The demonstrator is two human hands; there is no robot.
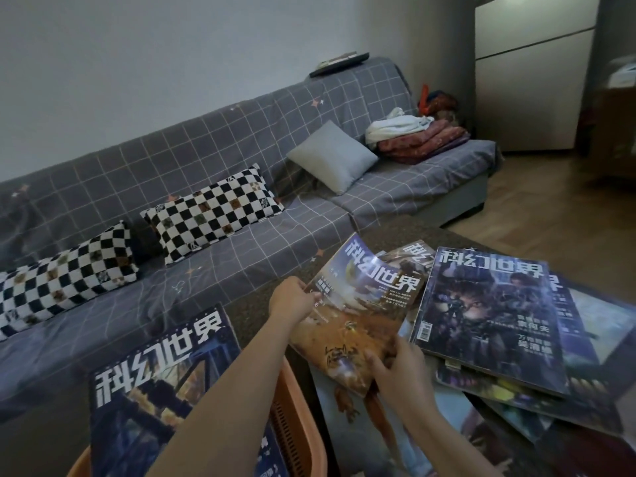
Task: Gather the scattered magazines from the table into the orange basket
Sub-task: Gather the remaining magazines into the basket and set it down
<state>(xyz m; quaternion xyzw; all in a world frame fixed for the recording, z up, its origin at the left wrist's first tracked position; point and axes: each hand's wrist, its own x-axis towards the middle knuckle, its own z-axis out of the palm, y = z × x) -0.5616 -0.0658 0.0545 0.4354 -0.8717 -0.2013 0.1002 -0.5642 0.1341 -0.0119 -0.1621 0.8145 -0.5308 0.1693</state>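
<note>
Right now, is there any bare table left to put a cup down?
A bare strip of table shows between the sofa edge and the orange-covered magazine both hands hold. Rightward, the scattered magazines overlap and crowd the top; the orange basket already holds one.

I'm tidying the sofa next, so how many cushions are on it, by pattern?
Checkered cushions: 2
Plain grey cushions: 1
Total: 3
</note>
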